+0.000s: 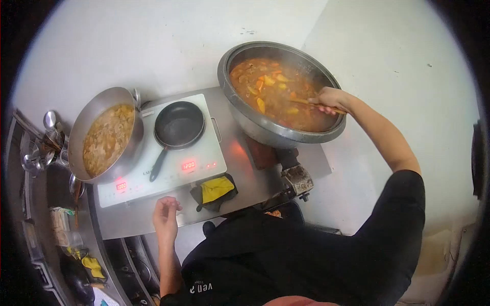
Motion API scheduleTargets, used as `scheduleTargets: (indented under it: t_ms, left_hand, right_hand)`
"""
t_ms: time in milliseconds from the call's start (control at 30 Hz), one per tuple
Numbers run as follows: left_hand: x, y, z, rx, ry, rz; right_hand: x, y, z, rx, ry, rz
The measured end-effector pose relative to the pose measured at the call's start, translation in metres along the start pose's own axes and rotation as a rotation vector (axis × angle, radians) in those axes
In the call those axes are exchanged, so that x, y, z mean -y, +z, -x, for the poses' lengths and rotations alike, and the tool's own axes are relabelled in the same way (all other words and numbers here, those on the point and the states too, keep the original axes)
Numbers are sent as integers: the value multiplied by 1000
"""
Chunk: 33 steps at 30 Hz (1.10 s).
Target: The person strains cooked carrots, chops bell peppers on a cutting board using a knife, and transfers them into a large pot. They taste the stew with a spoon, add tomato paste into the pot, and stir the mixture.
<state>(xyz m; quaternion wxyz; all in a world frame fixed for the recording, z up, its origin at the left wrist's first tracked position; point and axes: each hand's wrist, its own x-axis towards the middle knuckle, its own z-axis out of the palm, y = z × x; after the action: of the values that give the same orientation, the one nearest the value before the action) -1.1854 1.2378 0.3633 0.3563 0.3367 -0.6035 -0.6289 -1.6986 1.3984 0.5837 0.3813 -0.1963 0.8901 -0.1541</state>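
Note:
My right hand (332,100) grips a wooden spoon (302,101) over the near right side of a large, deep grey pot (236,98). The spoon's lower end is hidden in the steaming reddish-orange stew (273,94), which has chunks of yellow and orange vegetables. By the front edge of the counter, my left hand (167,210) hangs with its fingers curled in and nothing visible in them. Closest to it are the white double induction cooker (138,189) and a yellow and black cloth (217,189).
A black frying pan (179,125) sits on the cooker's right plate, its handle toward me. On the left plate stands a wide steel pan (133,133) of brown stew (108,137). Ladles and other utensils (50,137) crowd the left. A worn gas burner (296,179) shows below the large pot.

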Motion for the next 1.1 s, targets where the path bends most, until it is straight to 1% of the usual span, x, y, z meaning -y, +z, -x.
scheduleTargets:
  t_ms: [67,100,167,200,267,333,400,433,500,533,600,667,733,800,867,900,967,1000,1067,1100]
  left_hand:
    - [-4,3,4,-3,-7,-25]
    - [-3,3,5,-5,-7,-29]
    - [1,4,6,-8,-18,-49]
    - [1,5,6,-7,-18,-55]
    - [1,6,6,8,-15,-55]
    - [3,5,5,9,-11,-62]
    - [4,4,4,4,-4,-66]
    - [4,3,4,0,-6,-71]
    - [5,3,3,-6,-9,-75]
    - [5,3,3,-8,-10,-62]
    - [7,6,3,-10,-12,-47]
    - [9,10,4,-21,17,-56]
    - [6,12,9,-32,-7,-57]
    - [7,11,12,-41,-33,-59]
    - [9,11,15,-38,-49,-97]
    - [10,11,15,-35,-54,-97]
    - [9,12,15,-32,-52,-106]
    - [8,13,14,-30,-52,-103]
    - [7,14,11,-21,-57,-109]
    - [7,14,10,-15,-55,-107]
  right_hand:
    - [9,6,-25,-87,-182,143]
    - [18,9,-28,-84,-185,140]
    - [34,10,-30,-205,-216,221]
    - [38,1,-30,-202,-216,215]
    - [48,-24,-22,-235,-198,539]
    - [61,-47,10,-289,-179,643]
    - [73,-62,44,-430,-230,867]
    - [75,-69,48,-430,-231,866]
    - [79,-85,46,-736,-456,1208]
    - [81,-86,40,-734,-456,1208]
    - [84,-85,18,-972,-544,1454]
    - [79,-88,-19,-974,-546,1514]
    - [72,-86,-47,-874,-523,1614]
    - [59,-89,-53,-847,-510,1619]
    - [46,-92,-49,-660,-453,1559]
    - [39,-93,-46,-655,-450,1560]
    - [31,-86,-23,-561,-379,1465]
    - [25,-83,-16,-562,-376,1467]
    - [16,-80,-4,-521,-288,1341]
    - [15,-80,0,-468,-194,1344]
